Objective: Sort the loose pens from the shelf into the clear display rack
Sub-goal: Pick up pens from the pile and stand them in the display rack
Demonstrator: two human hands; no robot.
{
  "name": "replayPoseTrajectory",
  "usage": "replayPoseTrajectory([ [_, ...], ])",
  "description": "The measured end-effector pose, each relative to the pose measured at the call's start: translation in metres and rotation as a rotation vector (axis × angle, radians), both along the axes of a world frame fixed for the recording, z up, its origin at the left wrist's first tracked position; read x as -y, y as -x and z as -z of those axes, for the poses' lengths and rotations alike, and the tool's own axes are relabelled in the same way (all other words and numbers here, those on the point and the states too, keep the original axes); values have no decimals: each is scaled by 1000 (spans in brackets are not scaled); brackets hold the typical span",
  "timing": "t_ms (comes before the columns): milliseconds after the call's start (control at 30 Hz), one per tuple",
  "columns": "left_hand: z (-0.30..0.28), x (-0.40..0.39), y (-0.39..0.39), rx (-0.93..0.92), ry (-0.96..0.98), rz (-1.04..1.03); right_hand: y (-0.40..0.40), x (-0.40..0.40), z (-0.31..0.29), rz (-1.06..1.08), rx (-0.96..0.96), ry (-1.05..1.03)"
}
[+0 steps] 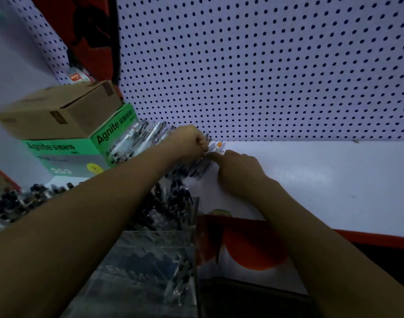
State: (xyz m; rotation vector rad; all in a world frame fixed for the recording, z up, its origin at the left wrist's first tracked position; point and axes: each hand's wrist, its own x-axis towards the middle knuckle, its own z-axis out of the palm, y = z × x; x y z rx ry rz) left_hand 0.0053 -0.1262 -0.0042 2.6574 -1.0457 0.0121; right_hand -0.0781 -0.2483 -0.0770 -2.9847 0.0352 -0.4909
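Mid-task: left hand (189, 143) grips loose pens (196, 167) near the shelf (322, 175) back edge; right hand (237, 171) pinches one; clear display rack (155, 253) partly filled.

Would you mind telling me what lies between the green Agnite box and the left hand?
In the head view, loose pens lie between the green Agnite box and the left hand.

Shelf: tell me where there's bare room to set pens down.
The shelf lies bare right of the right hand, between pegboard and red edge. Crowded left: loose pens, green box, clear rack.
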Motion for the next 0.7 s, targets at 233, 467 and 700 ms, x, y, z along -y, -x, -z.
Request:
replayPoseTrajectory([
  [233, 12, 3, -6, -5, -128, 59, 1, 21, -2, 101, -36, -30],
  [467, 22, 12, -2, 108, -283, 184, 7, 29, 6, 186, 52, -82],
  [700, 23, 14, -1, 78, -295, 217, 14, 42, 3, 252, 41, -248],
])
